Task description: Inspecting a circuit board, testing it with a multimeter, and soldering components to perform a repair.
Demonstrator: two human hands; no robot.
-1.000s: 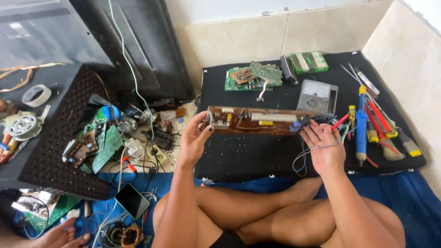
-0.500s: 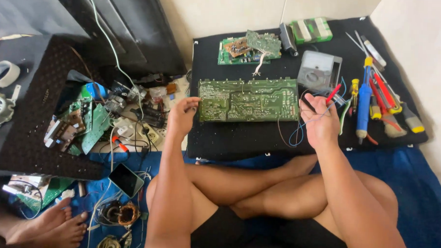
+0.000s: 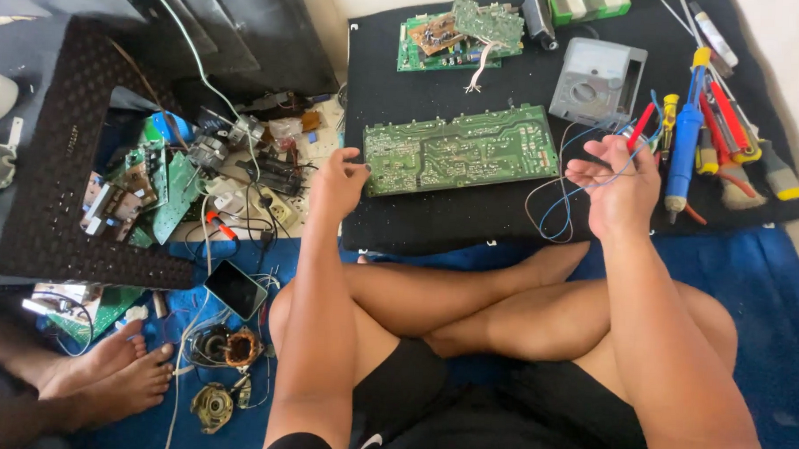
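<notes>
A floor-level electronics repair spot: circuit boards (image 3: 460, 150), screwdrivers (image 3: 713, 120), scattered parts (image 3: 153, 189).

Right hand (image 3: 615, 189) now off the circuit board (image 3: 460, 150), thin wires (image 3: 567, 182) lifted.

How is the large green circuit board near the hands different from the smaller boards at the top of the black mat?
The large green circuit board is one long rectangle lying flat, solder side up; the smaller boards are a stack, one tilted across another, with components and white wires showing. The left hand touches the large board's left edge; the smaller boards lie untouched, away from both hands. The right hand holds thin wires beside the large board. All are green and rest on the black mat.
</notes>
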